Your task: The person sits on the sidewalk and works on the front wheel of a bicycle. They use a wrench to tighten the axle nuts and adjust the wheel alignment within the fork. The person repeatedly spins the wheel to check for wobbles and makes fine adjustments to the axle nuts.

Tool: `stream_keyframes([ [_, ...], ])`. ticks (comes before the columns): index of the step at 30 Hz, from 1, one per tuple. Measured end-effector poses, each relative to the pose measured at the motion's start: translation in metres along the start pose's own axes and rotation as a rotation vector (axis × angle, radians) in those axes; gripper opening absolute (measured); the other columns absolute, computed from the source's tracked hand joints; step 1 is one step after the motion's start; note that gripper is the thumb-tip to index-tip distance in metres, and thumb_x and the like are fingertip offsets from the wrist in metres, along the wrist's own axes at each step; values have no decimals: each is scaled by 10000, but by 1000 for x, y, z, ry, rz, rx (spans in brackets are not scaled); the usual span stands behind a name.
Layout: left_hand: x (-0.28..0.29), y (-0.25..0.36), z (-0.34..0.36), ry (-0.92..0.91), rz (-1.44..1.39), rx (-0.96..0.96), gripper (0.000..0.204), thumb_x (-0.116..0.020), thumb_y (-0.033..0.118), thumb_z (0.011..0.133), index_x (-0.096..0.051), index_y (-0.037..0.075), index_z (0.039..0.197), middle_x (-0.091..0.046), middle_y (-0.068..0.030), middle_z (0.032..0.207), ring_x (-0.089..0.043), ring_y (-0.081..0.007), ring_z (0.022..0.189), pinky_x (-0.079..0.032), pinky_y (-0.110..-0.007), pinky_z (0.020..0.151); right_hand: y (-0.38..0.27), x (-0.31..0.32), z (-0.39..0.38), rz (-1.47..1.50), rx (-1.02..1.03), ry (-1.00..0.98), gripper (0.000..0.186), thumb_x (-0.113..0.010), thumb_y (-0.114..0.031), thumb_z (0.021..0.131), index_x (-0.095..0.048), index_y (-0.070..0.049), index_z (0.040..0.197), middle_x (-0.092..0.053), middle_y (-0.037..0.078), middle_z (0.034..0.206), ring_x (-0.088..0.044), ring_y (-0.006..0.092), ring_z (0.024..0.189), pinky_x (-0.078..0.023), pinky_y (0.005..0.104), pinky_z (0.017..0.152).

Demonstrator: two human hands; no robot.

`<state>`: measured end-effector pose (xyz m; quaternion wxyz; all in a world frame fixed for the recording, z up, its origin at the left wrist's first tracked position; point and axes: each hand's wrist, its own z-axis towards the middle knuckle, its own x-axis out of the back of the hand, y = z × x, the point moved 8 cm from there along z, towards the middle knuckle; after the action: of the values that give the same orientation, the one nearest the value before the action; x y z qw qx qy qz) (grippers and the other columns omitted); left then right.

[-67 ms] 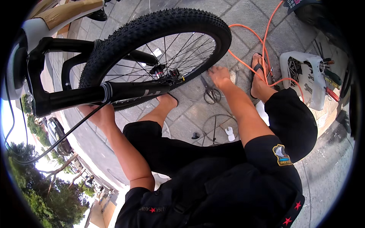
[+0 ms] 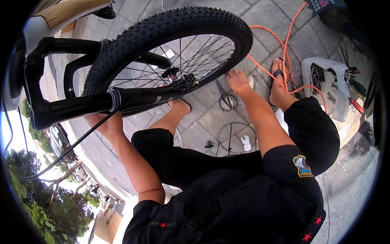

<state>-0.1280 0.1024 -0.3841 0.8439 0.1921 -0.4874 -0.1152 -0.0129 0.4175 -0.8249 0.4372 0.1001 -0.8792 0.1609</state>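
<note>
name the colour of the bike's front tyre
The tyre is black, with a knobbly tread; it shows best in the head view.

Grey paving (image 2: 266, 14) holds scissors (image 2: 223, 93), orange hose (image 2: 266, 29) — and a white piece (image 2: 245, 144), perhaps plastic.

The knobby tyre (image 2: 142, 32) at eleven o'clock is black; so is the suspension fork (image 2: 148, 98) at ten, with a grey mark. Toward two, the hose (image 2: 287, 37) glows orange over grey paving (image 2: 260, 16) gridded diagonally. The shirt (image 2: 219, 219) at six is black, with red stars (image 2: 307, 237) toward five.
</note>
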Motion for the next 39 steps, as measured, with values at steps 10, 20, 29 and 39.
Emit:
stream_keyframes([
  [10, 3, -6, 2, -97, 26, 95, 541, -779, 51, 853, -536, -62, 1323, -619, -197, 1242, -612, -280, 1173, -435, -352, 1069, 32, -31, -16, 575, -501, 84, 304, -516, -119, 956, -700, -6, 1170, -690, 215, 1218, -694, 380, 1115, -557, 468, 956],
  [20, -4, 6, -4, -148, 23, 112, 755, -837, 123, 794, -464, -68, 1422, -588, -211, 1280, -572, -307, 1244, -409, -382, 1102, 38, -63, -15, 576, -516, -71, 358, -620, -252, 906, -686, -10, 1161, -692, 240, 1204, -690, 414, 1098, -557, 478, 956],
  [29, 41, 89, -41, -40, 270, -241, 262, -706, 147, 774, -717, 115, 1033, -632, -113, 1155, -539, -330, 1182, -364, -461, 1035, -5, 21, -61, 779, -278, -7, 325, -613, -143, 849, -650, 76, 1086, -721, 296, 1004, -743, 381, 901, -608, 468, 775],
  [39, 138, 212, -103, -512, -13, -425, 203, -565, 137, 895, -735, 69, 983, -729, -120, 906, -698, -362, 859, -553, -465, 740, -47, 70, -133, 591, -51, 76, 333, -628, -193, 856, -753, 64, 1026, -753, 255, 981, -729, 425, 991, -574, 432, 899],
])
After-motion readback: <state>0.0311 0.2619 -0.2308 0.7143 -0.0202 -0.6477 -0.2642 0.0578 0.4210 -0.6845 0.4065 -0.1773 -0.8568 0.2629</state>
